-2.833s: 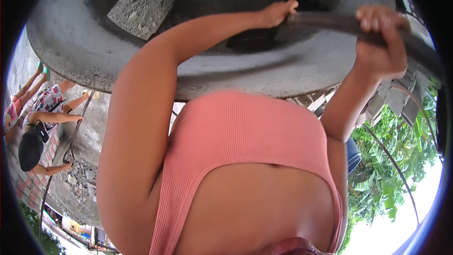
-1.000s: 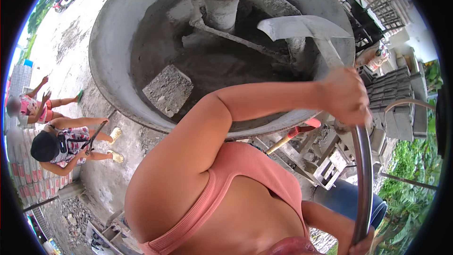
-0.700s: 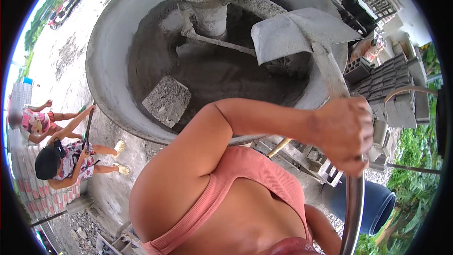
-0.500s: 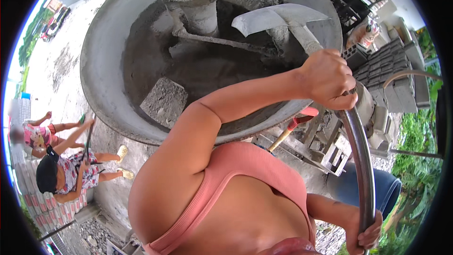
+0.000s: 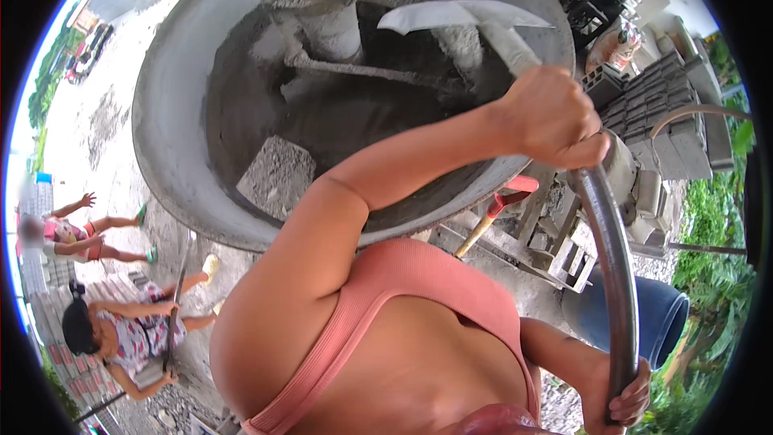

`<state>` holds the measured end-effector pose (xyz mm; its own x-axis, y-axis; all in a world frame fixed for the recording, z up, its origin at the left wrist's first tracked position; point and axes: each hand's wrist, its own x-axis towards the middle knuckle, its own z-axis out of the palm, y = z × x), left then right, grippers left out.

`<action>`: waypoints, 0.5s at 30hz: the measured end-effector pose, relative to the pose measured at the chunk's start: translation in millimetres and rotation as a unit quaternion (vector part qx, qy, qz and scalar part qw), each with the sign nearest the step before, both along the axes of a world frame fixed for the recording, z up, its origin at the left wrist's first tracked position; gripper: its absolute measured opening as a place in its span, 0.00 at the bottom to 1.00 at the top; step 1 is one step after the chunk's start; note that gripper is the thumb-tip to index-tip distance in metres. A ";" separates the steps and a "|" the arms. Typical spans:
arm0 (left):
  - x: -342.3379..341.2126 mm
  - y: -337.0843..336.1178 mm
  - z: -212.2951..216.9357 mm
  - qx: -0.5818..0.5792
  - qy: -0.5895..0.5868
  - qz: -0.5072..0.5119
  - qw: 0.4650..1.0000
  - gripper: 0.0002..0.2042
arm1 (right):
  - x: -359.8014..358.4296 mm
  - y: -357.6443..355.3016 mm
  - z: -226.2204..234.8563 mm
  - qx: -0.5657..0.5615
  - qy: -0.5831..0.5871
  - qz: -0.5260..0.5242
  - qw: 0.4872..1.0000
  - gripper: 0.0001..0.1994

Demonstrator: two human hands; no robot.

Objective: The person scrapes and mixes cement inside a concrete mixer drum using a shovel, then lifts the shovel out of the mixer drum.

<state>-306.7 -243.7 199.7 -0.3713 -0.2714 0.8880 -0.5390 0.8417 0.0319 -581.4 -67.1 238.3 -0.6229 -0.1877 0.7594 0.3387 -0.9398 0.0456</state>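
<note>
- The right hand point(image 5: 620, 391), at five o'clock, was wrapped around the end of the shovel's smooth dark handle point(image 5: 608, 250).
- The left hand point(image 5: 555, 117) clenched it higher up.
- The pale metal blade point(image 5: 451, 14) hung at twelve o'clock over the round mixer pan point(image 5: 161, 129) of coarse grey mix; likely mid-scoop, needing a downward dig next.

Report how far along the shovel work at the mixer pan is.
Done: grey mix already fills the mixer pan.
In hand: left hand and right hand grip the shovel, blade above the pan.
Left: a solid grey lump sits unbroken.
</note>
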 end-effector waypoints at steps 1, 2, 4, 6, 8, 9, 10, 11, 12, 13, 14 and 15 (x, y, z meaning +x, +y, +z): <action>-3.1 2.9 -1.8 0.044 -0.001 -0.001 0.999 0.14 | 0.0 -0.4 -2.0 -0.007 -0.004 -0.011 1.000 0.10; -6.4 6.1 -0.9 0.086 -0.004 -0.002 0.996 0.13 | 0.9 -0.6 -3.6 -0.003 0.009 0.032 0.999 0.09; -8.4 17.9 12.0 0.103 -0.025 -0.012 0.994 0.13 | -0.8 2.8 0.8 -0.006 0.018 0.065 0.998 0.09; -13.2 33.6 31.7 0.094 -0.039 -0.014 0.995 0.17 | -1.7 7.4 21.3 -0.122 0.098 0.073 0.985 0.12; -17.3 49.4 53.6 0.059 -0.038 -0.018 0.997 0.20 | -10.0 22.2 27.6 -0.144 0.080 0.033 0.986 0.11; -16.3 55.8 63.5 0.043 -0.031 -0.011 0.999 0.20 | -14.0 24.5 29.3 -0.174 0.079 0.028 0.981 0.11; -14.5 56.8 68.4 0.028 -0.024 -0.003 0.999 0.20 | -16.7 23.2 28.7 -0.203 0.078 0.024 0.976 0.11; -13.1 51.8 66.1 0.034 -0.017 0.007 0.999 0.18 | 1.8 13.6 30.0 -0.176 0.057 0.050 0.981 0.11; -8.0 38.8 51.4 0.033 -0.019 0.008 0.999 0.18 | 11.9 1.7 26.5 -0.110 0.079 0.067 0.989 0.11; -0.6 21.9 27.4 0.066 -0.010 0.003 0.998 0.18 | 12.8 -8.1 16.7 -0.073 0.091 0.070 0.991 0.11; 5.5 6.3 13.2 0.095 0.001 -0.005 0.995 0.17 | 15.6 -19.2 8.4 -0.039 0.107 0.069 0.991 0.11; 5.8 6.7 7.6 0.095 0.002 0.000 0.996 0.17 | 16.7 -23.8 2.6 -0.041 0.107 0.075 0.991 0.11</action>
<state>-300.8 -237.0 207.3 -0.3673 -0.4341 0.8226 -0.5387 0.8203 0.1923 -564.6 -90.9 240.9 -0.4154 -0.1989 0.8876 0.4843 -0.8744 0.0307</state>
